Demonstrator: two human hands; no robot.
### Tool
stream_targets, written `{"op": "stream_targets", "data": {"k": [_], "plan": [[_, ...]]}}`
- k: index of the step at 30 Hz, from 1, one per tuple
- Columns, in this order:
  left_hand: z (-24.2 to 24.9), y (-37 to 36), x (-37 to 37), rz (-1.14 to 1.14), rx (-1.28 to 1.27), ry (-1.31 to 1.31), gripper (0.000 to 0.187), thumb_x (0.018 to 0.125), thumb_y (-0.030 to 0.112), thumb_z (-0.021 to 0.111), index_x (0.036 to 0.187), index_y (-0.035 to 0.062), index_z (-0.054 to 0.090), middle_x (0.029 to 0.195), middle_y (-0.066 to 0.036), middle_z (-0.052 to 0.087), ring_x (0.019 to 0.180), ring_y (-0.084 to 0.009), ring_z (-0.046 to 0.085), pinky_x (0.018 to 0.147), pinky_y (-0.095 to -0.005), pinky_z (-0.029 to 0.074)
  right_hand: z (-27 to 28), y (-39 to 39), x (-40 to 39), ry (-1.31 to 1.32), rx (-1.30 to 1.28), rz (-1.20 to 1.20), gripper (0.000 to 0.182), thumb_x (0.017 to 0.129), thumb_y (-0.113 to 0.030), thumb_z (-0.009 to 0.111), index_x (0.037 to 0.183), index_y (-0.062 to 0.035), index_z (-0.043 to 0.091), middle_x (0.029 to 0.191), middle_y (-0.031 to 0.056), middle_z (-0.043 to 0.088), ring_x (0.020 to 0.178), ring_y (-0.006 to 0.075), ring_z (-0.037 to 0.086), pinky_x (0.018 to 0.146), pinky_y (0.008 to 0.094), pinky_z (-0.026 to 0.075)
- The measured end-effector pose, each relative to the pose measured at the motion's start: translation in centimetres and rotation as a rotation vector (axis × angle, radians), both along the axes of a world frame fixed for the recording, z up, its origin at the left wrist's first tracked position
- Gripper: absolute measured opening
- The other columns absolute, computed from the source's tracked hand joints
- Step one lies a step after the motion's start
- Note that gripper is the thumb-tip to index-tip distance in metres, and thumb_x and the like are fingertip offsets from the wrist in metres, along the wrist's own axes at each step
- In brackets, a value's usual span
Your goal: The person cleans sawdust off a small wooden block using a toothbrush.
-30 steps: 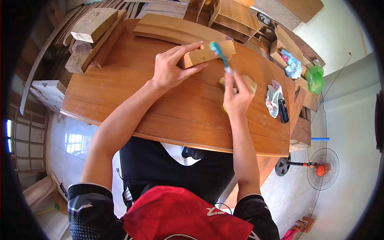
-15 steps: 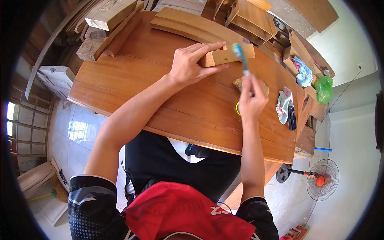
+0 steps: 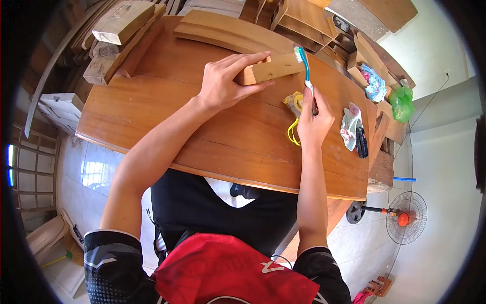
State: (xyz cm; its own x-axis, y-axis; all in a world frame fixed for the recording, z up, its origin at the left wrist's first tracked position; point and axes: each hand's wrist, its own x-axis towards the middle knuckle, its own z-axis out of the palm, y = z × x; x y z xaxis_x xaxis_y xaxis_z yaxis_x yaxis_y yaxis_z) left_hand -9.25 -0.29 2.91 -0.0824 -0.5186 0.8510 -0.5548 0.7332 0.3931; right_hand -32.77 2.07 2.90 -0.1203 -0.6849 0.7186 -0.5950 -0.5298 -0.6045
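Note:
A squared wooden block [image 3: 278,68] is gripped at its left end by my left hand [image 3: 223,81], fingers over the top and thumb along the near side. My right hand [image 3: 315,121] is closed around the handle of a teal and white toothbrush [image 3: 307,66]. The brush's bristles point left, right at the block's right end. Just left of my right hand, a yellow tape measure [image 3: 293,103] with a yellow strap loop lies on the wooden table [image 3: 228,147].
A crumpled cloth [image 3: 350,126] and a black object [image 3: 362,142] lie near the table's right edge. Along the far edge rests a long curved board [image 3: 228,33]. Timber pieces [image 3: 121,23] are stacked at the left, and a fan [image 3: 405,218] stands on the right.
The toothbrush has shifted from over the block's face to its right end, its blur gone. The view has moved slightly, and the tape measure shows more fully.

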Motion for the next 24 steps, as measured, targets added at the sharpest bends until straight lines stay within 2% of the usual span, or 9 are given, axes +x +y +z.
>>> {"op": "stream_targets", "data": {"k": [4,6,8,10,11,13,17,22,24], "plan": [[0.0,-0.6,0.0,-0.036,-0.043,-0.006,0.060,0.076,0.023,0.094,0.130,0.0093,0.073,0.111,-0.009,0.079,0.095,-0.0270,0.077,0.083,-0.0365,0.062,0.1,2.2,0.6,0.130,0.047,0.379,0.017,0.096,-0.014,0.077,0.110,-0.0050,0.078,0.074,0.0040,0.065,0.061,0.0110,0.055,0.055,0.0254,0.042],[0.1,-0.1,0.2,-0.002,-0.023,-0.013,0.058,0.077,0.026,0.094,0.128,0.0092,0.074,0.112,-0.010,0.079,0.096,-0.0282,0.077,0.083,-0.0374,0.062,-0.4,1.5,-0.5,0.209,0.046,0.216,0.018,0.098,-0.016,0.075,0.111,-0.0040,0.077,0.076,0.0033,0.067,0.063,0.0113,0.057,0.057,0.0271,0.045],[-0.4,-0.7,0.2,0.002,-0.112,0.024,0.057,0.077,0.030,0.095,0.127,0.0126,0.074,0.110,-0.010,0.079,0.092,-0.0297,0.077,0.080,-0.0360,0.062,-0.7,0.2,-1.5,-0.047,0.152,0.057,0.025,0.105,-0.022,0.067,0.110,0.0002,0.075,0.085,0.0038,0.073,0.071,0.0092,0.060,0.064,0.0295,0.048],[-0.9,-1.8,0.1,0.036,-0.237,0.058,0.052,0.079,0.047,0.090,0.122,0.0217,0.077,0.095,-0.010,0.079,0.079,-0.0272,0.076,0.069,-0.0368,0.062,-1.5,-0.4,-2.7,-0.060,0.223,0.007,0.028,0.107,-0.022,0.064,0.111,0.0036,0.074,0.085,0.0044,0.072,0.076,0.0095,0.061,0.066,0.0308,0.049],[0.5,-0.2,0.4,-0.057,-0.104,0.049,0.058,0.081,0.031,0.091,0.131,0.0094,0.071,0.110,-0.017,0.078,0.096,-0.0326,0.078,0.080,-0.0401,0.064,-1.7,-0.4,-1.7,-0.002,0.018,0.125,0.030,0.107,-0.023,0.064,0.112,0.0043,0.075,0.087,0.0058,0.074,0.077,0.0097,0.062,0.068,0.0292,0.049],[0.0,-0.7,0.2,-0.049,-0.192,0.066,0.057,0.081,0.033,0.091,0.131,0.0107,0.071,0.109,-0.015,0.078,0.094,-0.0317,0.078,0.079,-0.0398,0.064,-1.8,-0.1,-1.9,0.109,0.022,0.198,0.032,0.107,-0.025,0.065,0.114,0.0044,0.076,0.091,0.0082,0.076,0.079,0.0107,0.065,0.071,0.0282,0.051],[-0.8,-1.6,0.1,-0.037,-0.230,0.070,0.060,0.082,0.040,0.089,0.132,0.0134,0.070,0.107,-0.015,0.078,0.092,-0.0326,0.077,0.077,-0.0391,0.063,-0.9,-0.5,-1.5,-0.012,0.079,-0.061,0.038,0.104,-0.032,0.072,0.119,0.0022,0.078,0.087,0.0040,0.078,0.072,0.0051,0.060,0.066,0.0249,0.049],[-1.1,-1.8,0.0,-0.045,-0.238,0.060,0.061,0.082,0.042,0.088,0.134,0.0147,0.069,0.107,-0.016,0.078,0.091,-0.0335,0.077,0.077,-0.0401,0.062,-2.2,-0.2,-0.2,-0.033,-0.058,0.131,0.037,0.103,-0.031,0.073,0.116,0.0034,0.079,0.083,0.0016,0.076,0.069,0.0033,0.056,0.062,0.0226,0.044],[-0.9,-1.8,0.0,-0.051,-0.207,0.065,0.061,0.082,0.041,0.088,0.134,0.0144,0.069,0.107,-0.016,0.078,0.092,-0.0333,0.077,0.078,-0.0401,0.062,-0.5,0.5,-0.3,-0.043,0.140,-0.045,0.034,0.106,-0.028,0.069,0.120,0.0004,0.079,0.100,0.0039,0.079,0.086,0.0070,0.066,0.079,0.0240,0.050]]}}
